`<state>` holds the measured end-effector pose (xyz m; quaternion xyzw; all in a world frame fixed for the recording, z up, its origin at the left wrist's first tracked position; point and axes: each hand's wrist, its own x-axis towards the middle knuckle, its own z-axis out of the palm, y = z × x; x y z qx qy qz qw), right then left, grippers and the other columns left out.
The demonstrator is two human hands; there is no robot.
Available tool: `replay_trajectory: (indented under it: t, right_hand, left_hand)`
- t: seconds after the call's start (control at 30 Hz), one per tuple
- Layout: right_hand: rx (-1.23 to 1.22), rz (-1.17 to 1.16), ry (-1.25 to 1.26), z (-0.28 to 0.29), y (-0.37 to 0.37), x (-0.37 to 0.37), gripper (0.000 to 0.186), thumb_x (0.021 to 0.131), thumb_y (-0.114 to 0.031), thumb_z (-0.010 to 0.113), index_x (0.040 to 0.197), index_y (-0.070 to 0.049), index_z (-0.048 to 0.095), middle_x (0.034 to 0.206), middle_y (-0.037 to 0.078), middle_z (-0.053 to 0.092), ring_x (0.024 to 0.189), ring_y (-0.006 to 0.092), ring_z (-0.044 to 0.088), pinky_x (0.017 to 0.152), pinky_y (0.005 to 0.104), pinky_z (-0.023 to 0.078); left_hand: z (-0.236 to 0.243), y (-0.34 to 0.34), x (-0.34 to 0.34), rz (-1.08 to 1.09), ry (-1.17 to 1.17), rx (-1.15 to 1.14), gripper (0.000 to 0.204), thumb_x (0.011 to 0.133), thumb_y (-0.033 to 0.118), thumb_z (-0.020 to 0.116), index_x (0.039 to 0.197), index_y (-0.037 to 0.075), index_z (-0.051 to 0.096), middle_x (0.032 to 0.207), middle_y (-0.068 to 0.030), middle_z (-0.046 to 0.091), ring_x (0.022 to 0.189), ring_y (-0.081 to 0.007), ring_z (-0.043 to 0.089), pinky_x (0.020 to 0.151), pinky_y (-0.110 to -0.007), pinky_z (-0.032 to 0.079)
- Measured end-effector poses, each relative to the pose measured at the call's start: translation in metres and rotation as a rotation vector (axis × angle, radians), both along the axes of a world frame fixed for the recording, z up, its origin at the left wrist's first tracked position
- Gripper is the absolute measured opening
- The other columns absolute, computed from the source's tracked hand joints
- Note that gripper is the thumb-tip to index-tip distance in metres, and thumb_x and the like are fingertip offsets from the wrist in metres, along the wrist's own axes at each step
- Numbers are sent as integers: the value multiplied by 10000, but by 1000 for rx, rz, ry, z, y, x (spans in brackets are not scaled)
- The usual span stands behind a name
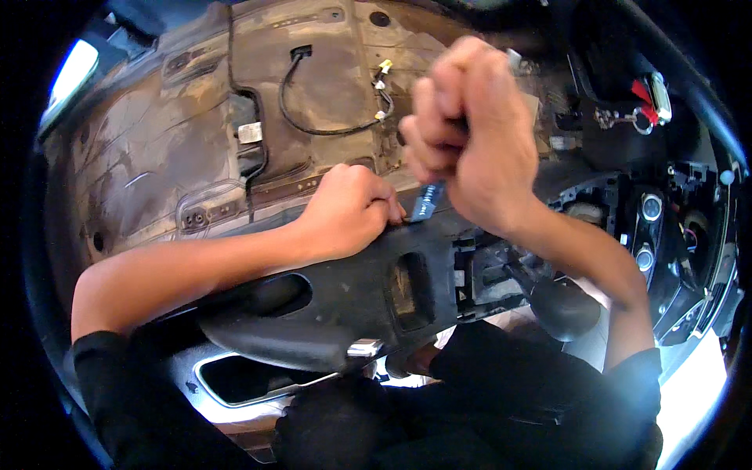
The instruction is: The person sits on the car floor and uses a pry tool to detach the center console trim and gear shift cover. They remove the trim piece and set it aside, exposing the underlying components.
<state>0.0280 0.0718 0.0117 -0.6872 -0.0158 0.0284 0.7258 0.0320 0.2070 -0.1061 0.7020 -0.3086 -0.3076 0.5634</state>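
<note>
My right hand (478, 133) is raised over the far edge of a black centre console (352, 282), its fingers wrapped round a tool. Below the fist protrudes a flat blue-grey tool (427, 202) with pale marks, pointing down at the console edge; its grip is hidden. My left hand (348, 207) rests on that same edge, just left of the tool's tip. Its fingers are curled and pressed together at the edge; whatever they pinch is too small or hidden to name.
Beyond the console lies a dirty brown car floor (157, 149) with a black cable (294, 106) and yellow connector (385, 66). Nearer me are the handbrake lever (274, 341) and a dark rounded gear knob (565, 309). Keys (644, 121) with a red strap lie far right, above the round dashboard knobs (651, 207).
</note>
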Motion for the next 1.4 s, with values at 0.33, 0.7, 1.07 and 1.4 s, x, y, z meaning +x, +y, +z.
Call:
replay_trajectory:
  t: [0.33,0.7,1.07,1.4]
  right_hand:
    - [99,444,-77,15,-35,-18,623,886,-760,274,797,-152,379,591,-15,310,458,129,279,462,297,300]
    - [324,-326,542,-58,-59,53,344,1043,-445,438,967,-110,457,658,-34,312,523,61,278,466,221,263]
    - [336,-248,408,-116,-42,108,189,979,-332,584,1025,-153,546,683,-50,398,534,61,361,474,229,308]
    - [363,-240,84,-23,-55,-9,411,1035,-527,379,844,-164,365,525,-35,222,363,79,181,300,280,188]
  left_hand:
    - [-4,-5,1,55,50,119,253,814,75,490,769,-27,716,758,-150,712,757,-237,702,730,-364,538]
    - [-13,-10,4,47,322,130,240,728,82,485,628,-35,670,725,-179,700,777,-273,691,744,-344,516]
    - [-1,9,40,-21,-147,309,183,740,157,599,715,43,740,708,-165,694,639,-264,666,656,-404,533]
    - [-30,-32,-41,119,-89,180,191,745,133,566,700,-20,672,740,-281,630,746,-458,642,708,-529,514]
